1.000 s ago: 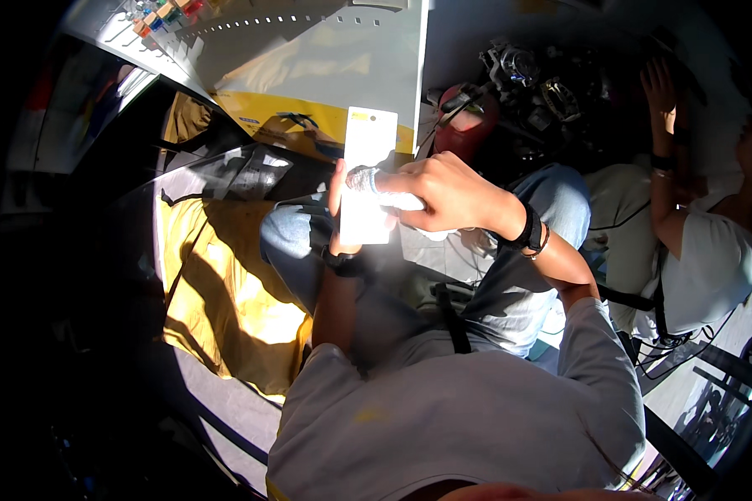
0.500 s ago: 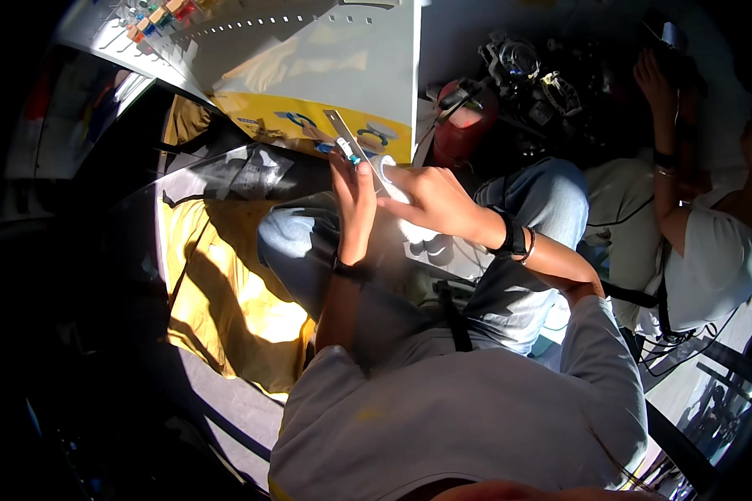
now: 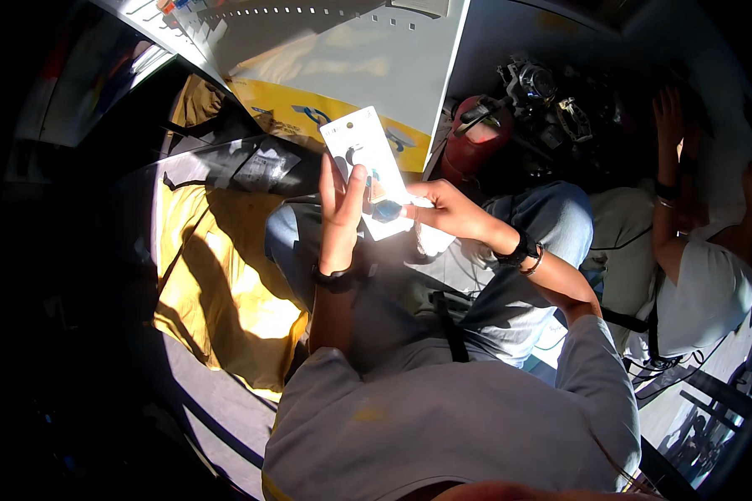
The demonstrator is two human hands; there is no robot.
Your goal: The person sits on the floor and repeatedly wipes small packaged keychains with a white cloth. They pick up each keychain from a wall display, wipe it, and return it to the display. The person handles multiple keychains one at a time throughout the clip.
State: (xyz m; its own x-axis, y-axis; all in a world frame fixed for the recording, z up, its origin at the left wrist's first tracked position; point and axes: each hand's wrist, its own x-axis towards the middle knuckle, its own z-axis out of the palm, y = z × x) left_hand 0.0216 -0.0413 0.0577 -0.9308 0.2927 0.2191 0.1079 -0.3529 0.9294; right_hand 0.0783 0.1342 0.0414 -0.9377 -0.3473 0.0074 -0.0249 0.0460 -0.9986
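Observation:
A white hang card (image 3: pixel 361 138) with a small hole near its top is tilted up in front of me, its printed face toward me. Small dark and blue shapes show on it, and a rounded dark blue patch (image 3: pixel 386 210) lies near its lower edge. My left hand (image 3: pixel 340 219) grips the card's left side, thumb on the front. On the lower right edge, my right hand (image 3: pixel 459 213) pinches with thumb and fingers. A crumpled white material (image 3: pixel 434 240), perhaps cloth or paper, hangs below the right hand; how it is held is hidden.
A grey pegboard panel (image 3: pixel 342 50) with a yellow printed strip (image 3: pixel 280 104) stands ahead. To its right are a red container (image 3: pixel 472 146) and dark metal parts (image 3: pixel 543 88). Yellow cloth (image 3: pixel 217 284) lies at left. Another person (image 3: pixel 702 284) sits close on the right.
The card has turned from nearly edge-on to face me. My right hand has shifted a little right and down, to the card's lower edge. The view has shifted slightly.

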